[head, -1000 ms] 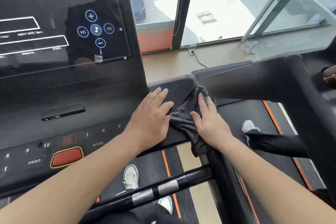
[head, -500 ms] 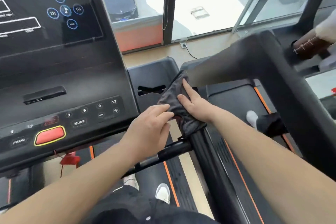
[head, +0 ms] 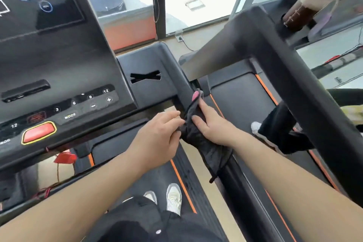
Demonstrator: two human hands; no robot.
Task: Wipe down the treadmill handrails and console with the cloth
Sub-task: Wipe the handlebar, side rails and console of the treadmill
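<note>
The cloth point(head: 198, 137) is lying over the right handrail point(head: 235, 192), a little right of the middle of the frame. Its lower end is hanging loose, with a thin cord point(head: 220, 169) dangling from it. We are pressing the cloth with our right hand point(head: 214, 128), the fingers almost straight and flat on the fabric. Our left hand point(head: 157, 135) is touching the cloth's left edge with bent fingers; we cannot tell if they are pinching it.

The cloth is seeming only half wrapped around the rail, so we are risking that it slides off during a stroke and drops onto the belt point(head: 155, 181). The loose cord may also be catching on something. Our left forearm is passing near the buttons point(head: 92, 102) of the console point(head: 59, 55) at the left of the frame, so a careless move may be pressing one of them.
</note>
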